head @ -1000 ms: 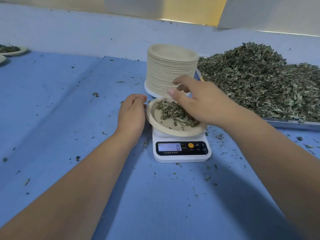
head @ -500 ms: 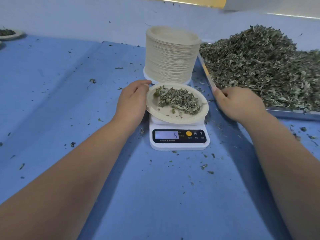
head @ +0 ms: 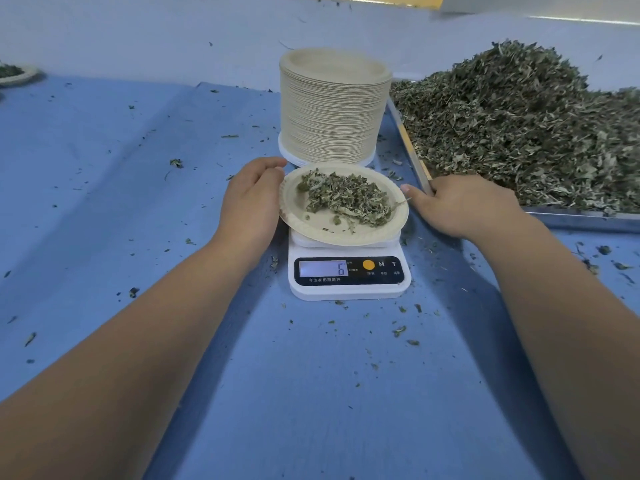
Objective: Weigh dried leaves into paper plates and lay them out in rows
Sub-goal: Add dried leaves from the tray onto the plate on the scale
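Weighing mid-table, we curl our left hand (head: 251, 199) against the paper plate (head: 311, 223) of dried leaves (head: 346, 199) on the scale (head: 349, 294), grip unclear, right hand (head: 460, 206) relaxed and empty beside it; one filled plate (head: 20, 77) waits at the table's far left edge, the tall stack (head: 332, 109) unused.

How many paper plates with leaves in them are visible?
2. One plate sits on the scale; a second plate lies at the far left edge of the table. Others may be hidden beyond that edge.

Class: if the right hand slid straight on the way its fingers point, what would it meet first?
Probably the right rim of the paper plate on the scale; the right hand lies just beside it.
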